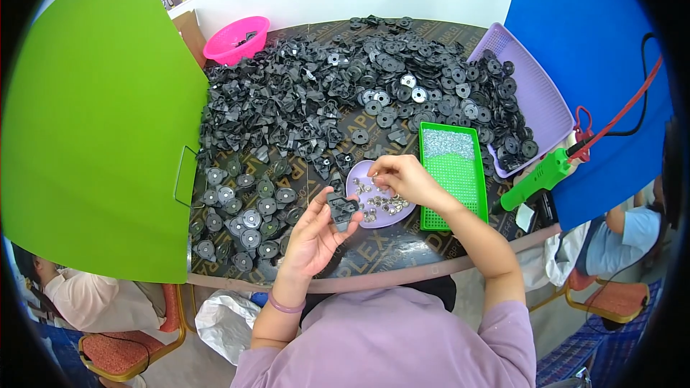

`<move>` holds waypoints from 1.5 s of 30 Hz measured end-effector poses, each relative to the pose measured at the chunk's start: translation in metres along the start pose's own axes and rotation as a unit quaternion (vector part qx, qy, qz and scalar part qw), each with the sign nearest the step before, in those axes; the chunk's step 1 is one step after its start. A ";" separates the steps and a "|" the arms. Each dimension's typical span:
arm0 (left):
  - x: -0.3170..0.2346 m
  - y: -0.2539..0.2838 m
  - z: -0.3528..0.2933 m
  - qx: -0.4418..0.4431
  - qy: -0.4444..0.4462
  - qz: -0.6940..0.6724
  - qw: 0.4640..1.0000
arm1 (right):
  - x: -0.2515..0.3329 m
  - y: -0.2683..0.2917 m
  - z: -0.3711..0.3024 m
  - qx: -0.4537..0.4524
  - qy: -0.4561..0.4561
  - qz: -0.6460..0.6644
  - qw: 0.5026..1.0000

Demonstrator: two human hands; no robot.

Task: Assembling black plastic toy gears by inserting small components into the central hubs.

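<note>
Between the thumb and fingers of my left hand (314, 233) is a black plastic part (341, 210), held over the near side of the table. My right hand (406, 178) reaches over a small purple dish (392, 220), its thumb and fingertips pinched together. Whatever lies in that pinch is too small to make out. Several small silvery metal pieces (384, 205) are scattered in the dish. Just right of it stands a green tray (451, 197) with a gridded bottom and many tiny silvery pieces (447, 145) at its far end.
A big heap of black plastic parts (273, 93) and round black discs (424, 65) covers the far table. Assembled-looking round pieces (248, 219) lie left. A purple basket (550, 108), pink basket (237, 39) and green power screwdriver (535, 181) stand around. Green (100, 122) and blue (575, 79) panels flank me.
</note>
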State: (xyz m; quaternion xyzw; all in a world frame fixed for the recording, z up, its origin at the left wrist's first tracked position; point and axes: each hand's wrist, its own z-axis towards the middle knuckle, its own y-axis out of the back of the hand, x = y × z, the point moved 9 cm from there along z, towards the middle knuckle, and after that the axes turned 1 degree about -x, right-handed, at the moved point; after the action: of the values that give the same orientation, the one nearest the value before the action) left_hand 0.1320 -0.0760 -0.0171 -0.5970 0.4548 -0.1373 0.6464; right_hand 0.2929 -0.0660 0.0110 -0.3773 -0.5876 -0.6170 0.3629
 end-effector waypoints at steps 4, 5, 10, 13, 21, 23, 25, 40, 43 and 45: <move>0.006 -0.001 0.005 0.005 0.004 0.001 1.000 | -0.011 -0.001 -0.009 0.040 -0.017 0.139 0.989; 0.007 -0.001 0.005 0.005 0.006 0.001 1.000 | -0.010 -0.002 -0.012 0.042 -0.012 0.170 0.984; 0.020 -0.002 0.010 0.001 0.012 0.018 1.000 | 0.004 0.000 -0.027 0.004 -0.008 0.235 0.972; 0.029 -0.004 0.012 0.013 0.025 0.020 0.999 | 0.019 0.004 -0.034 -0.019 0.016 0.214 0.976; 0.034 -0.007 0.014 0.027 0.038 0.016 0.999 | 0.033 0.018 -0.038 -0.082 0.130 0.039 0.987; 0.033 -0.006 0.014 0.025 0.035 0.019 0.999 | 0.036 0.020 -0.039 -0.093 0.136 0.040 0.986; 0.032 -0.006 0.014 0.022 0.031 0.022 0.999 | 0.038 0.023 -0.039 -0.103 0.142 0.040 0.984; 0.028 -0.009 0.012 0.022 0.023 0.025 0.999 | 0.007 0.018 -0.033 -0.117 0.017 0.233 0.965; 0.027 -0.008 0.013 0.019 0.022 0.024 0.999 | 0.006 0.018 -0.033 -0.115 0.017 0.143 0.983; 0.027 -0.009 0.012 0.018 0.022 0.021 0.999 | 0.012 0.019 -0.035 -0.119 0.010 0.127 0.985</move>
State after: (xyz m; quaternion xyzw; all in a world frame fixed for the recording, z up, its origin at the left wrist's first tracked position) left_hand 0.1593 -0.0895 -0.0221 -0.5724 0.4790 -0.1446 0.6496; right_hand 0.3029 -0.1014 0.0292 -0.4834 -0.4534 -0.6350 0.3969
